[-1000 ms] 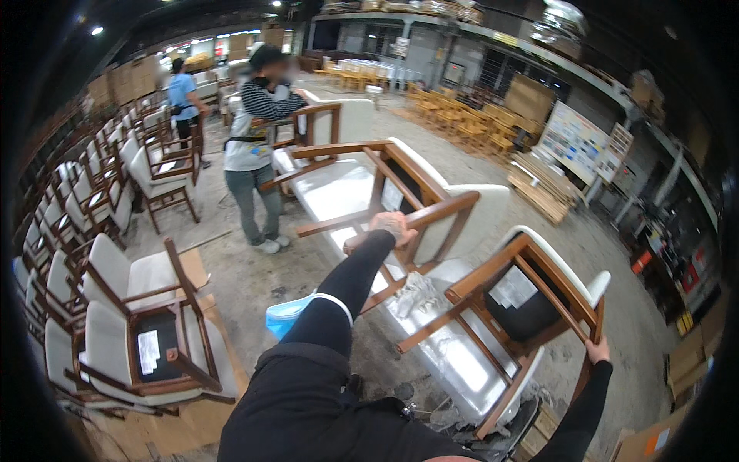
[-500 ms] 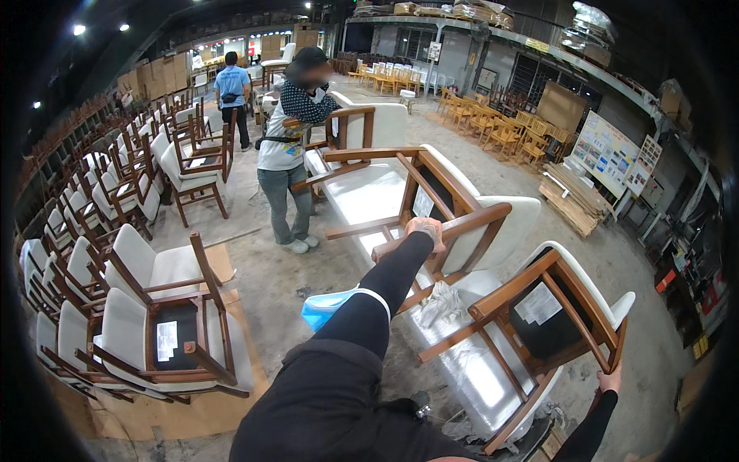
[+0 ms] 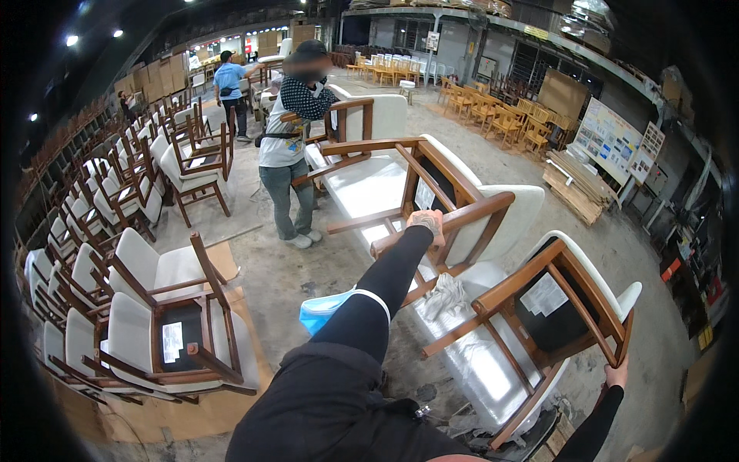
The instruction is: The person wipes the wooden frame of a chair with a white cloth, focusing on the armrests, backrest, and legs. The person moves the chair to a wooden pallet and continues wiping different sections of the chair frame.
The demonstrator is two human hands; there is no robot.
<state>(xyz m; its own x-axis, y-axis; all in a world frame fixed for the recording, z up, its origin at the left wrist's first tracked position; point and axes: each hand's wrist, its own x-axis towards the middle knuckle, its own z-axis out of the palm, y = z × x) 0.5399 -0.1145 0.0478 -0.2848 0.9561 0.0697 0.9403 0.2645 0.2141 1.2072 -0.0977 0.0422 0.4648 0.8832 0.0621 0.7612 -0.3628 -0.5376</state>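
While the left hand clamps one upturned wooden chair and the right hand grips another chair, both frames look stiff, bulky, best held by rails.

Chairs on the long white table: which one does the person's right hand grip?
The nearest chair, tipped over with its dark underside showing; the right hand grips its lower frame. The left hand holds the middle chair.

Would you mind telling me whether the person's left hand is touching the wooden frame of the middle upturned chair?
Touching. The head view shows the left hand resting on the chair's wooden leg, fingers over the rail.
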